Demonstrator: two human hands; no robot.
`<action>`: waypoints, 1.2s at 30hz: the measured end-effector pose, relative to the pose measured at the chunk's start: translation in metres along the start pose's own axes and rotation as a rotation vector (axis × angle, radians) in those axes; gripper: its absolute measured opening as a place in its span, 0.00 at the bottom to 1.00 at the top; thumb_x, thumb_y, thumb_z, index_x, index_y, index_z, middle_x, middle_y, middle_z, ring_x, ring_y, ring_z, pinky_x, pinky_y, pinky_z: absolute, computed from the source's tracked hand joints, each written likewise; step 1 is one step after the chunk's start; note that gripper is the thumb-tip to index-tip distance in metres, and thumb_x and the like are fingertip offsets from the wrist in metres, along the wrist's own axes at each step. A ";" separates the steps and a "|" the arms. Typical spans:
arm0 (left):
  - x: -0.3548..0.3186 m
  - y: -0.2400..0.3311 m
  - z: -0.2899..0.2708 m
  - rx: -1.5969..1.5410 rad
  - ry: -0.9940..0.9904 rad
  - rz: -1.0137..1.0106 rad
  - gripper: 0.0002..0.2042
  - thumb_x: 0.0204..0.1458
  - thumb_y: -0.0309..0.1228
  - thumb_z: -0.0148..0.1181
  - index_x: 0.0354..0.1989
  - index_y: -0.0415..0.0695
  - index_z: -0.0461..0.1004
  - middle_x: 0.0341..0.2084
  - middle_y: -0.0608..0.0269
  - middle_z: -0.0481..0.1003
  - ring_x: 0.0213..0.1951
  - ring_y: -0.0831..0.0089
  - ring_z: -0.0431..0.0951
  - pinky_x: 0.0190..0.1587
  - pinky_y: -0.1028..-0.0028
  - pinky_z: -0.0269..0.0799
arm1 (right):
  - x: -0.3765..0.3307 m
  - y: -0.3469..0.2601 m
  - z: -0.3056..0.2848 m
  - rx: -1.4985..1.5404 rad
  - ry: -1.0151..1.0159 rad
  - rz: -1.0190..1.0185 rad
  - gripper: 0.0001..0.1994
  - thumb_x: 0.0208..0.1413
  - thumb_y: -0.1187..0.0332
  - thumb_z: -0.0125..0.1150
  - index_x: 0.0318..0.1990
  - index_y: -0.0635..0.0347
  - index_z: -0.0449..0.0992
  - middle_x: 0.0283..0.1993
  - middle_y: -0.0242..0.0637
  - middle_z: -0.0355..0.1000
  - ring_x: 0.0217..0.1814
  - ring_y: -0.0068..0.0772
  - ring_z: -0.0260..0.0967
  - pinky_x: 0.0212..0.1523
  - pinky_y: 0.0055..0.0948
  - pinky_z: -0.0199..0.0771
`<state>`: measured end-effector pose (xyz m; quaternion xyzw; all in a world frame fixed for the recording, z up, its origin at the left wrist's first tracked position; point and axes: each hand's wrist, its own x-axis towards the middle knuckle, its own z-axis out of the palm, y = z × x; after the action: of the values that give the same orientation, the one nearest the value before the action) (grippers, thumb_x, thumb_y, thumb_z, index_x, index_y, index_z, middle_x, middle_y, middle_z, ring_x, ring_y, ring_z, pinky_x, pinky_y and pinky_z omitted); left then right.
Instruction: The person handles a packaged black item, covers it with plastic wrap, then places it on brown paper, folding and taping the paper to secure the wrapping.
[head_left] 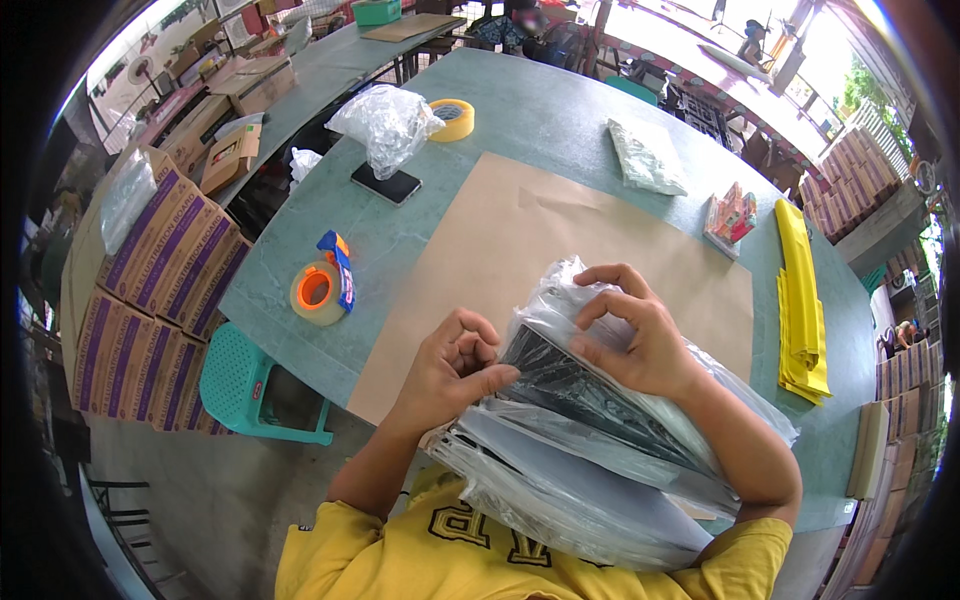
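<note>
A clear plastic bag (545, 300) with a dark, flat, glossy item (610, 400) inside leans in front of my chest. My right hand (640, 335) curves over the top of the bag, with thumb and bent fingers closed loosely on its plastic. Beside the bag's left edge is my left hand (455, 368). Its fingers are half curled and apart from the thumb, whose tip meets the edge. Nearer my body, more flat grey pieces in clear plastic (570, 480) rest across my front. Brown paper (480, 250) lies under and beyond my hands.
On the green table (330, 230) are a tape dispenser (318, 290), a yellow tape roll (453, 119), a phone (386, 185), crumpled plastic (385, 125), a white packet (645, 157), a small pink-and-orange pack (731, 220) and folded yellow material (802, 310). A teal stool (240, 385) and stacked cartons (140, 350) stand left.
</note>
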<state>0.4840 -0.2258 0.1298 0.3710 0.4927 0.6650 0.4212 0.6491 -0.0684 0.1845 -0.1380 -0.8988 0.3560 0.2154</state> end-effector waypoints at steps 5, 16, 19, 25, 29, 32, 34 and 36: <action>0.002 0.008 -0.009 0.315 -0.142 0.097 0.20 0.44 0.17 0.55 0.50 0.40 0.68 0.16 0.73 0.66 0.17 0.88 0.63 0.22 0.85 0.59 | 0.001 0.000 0.000 -0.005 0.031 0.036 0.06 0.42 0.74 0.62 0.28 0.60 0.72 0.49 0.42 0.66 0.52 0.41 0.64 0.53 0.34 0.62; 0.006 0.014 -0.011 0.542 -0.196 0.258 0.27 0.40 0.16 0.51 0.54 0.43 0.69 0.11 0.74 0.64 0.15 0.87 0.60 0.21 0.84 0.57 | 0.000 0.001 0.000 0.017 0.010 0.039 0.06 0.43 0.73 0.60 0.30 0.59 0.71 0.49 0.41 0.65 0.54 0.44 0.62 0.52 0.36 0.62; 0.007 0.015 -0.012 0.571 -0.211 0.233 0.27 0.40 0.15 0.50 0.54 0.44 0.70 0.10 0.74 0.63 0.14 0.87 0.59 0.21 0.83 0.57 | 0.000 0.000 -0.001 0.005 0.009 0.043 0.06 0.43 0.73 0.60 0.30 0.59 0.71 0.49 0.41 0.65 0.53 0.44 0.62 0.52 0.35 0.62; 0.008 0.016 -0.011 0.582 -0.173 0.215 0.24 0.40 0.16 0.52 0.50 0.44 0.72 0.09 0.74 0.63 0.13 0.87 0.59 0.20 0.84 0.57 | 0.000 0.001 -0.001 0.014 0.018 0.026 0.05 0.44 0.73 0.59 0.30 0.59 0.71 0.49 0.42 0.66 0.53 0.43 0.63 0.51 0.34 0.63; 0.004 0.018 -0.010 0.544 -0.134 0.161 0.17 0.41 0.18 0.56 0.43 0.43 0.75 0.11 0.71 0.65 0.16 0.88 0.62 0.22 0.84 0.58 | 0.000 0.002 -0.001 0.019 0.024 0.038 0.05 0.44 0.73 0.59 0.30 0.60 0.71 0.48 0.42 0.66 0.53 0.43 0.63 0.51 0.34 0.63; 0.006 0.014 -0.009 0.609 -0.056 0.431 0.09 0.43 0.20 0.60 0.35 0.42 0.76 0.15 0.67 0.69 0.21 0.86 0.65 0.25 0.83 0.60 | 0.001 0.001 -0.001 0.017 0.023 0.036 0.05 0.44 0.73 0.59 0.29 0.60 0.71 0.48 0.41 0.66 0.53 0.43 0.62 0.51 0.34 0.63; 0.010 0.010 -0.015 0.497 -0.126 0.526 0.04 0.44 0.22 0.61 0.29 0.41 0.74 0.18 0.65 0.70 0.23 0.84 0.67 0.27 0.83 0.61 | 0.001 0.001 -0.001 0.012 0.022 0.036 0.05 0.44 0.73 0.59 0.29 0.60 0.71 0.48 0.41 0.66 0.53 0.44 0.62 0.51 0.35 0.63; 0.010 0.003 -0.017 0.392 -0.195 0.436 0.04 0.46 0.25 0.62 0.27 0.40 0.73 0.18 0.66 0.70 0.23 0.84 0.67 0.27 0.82 0.61 | 0.001 0.001 -0.001 0.013 0.024 0.035 0.05 0.44 0.73 0.59 0.29 0.60 0.71 0.48 0.42 0.66 0.52 0.44 0.62 0.51 0.35 0.63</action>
<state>0.4638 -0.2229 0.1295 0.6041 0.4776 0.5934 0.2341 0.6489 -0.0668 0.1843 -0.1565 -0.8912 0.3640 0.2206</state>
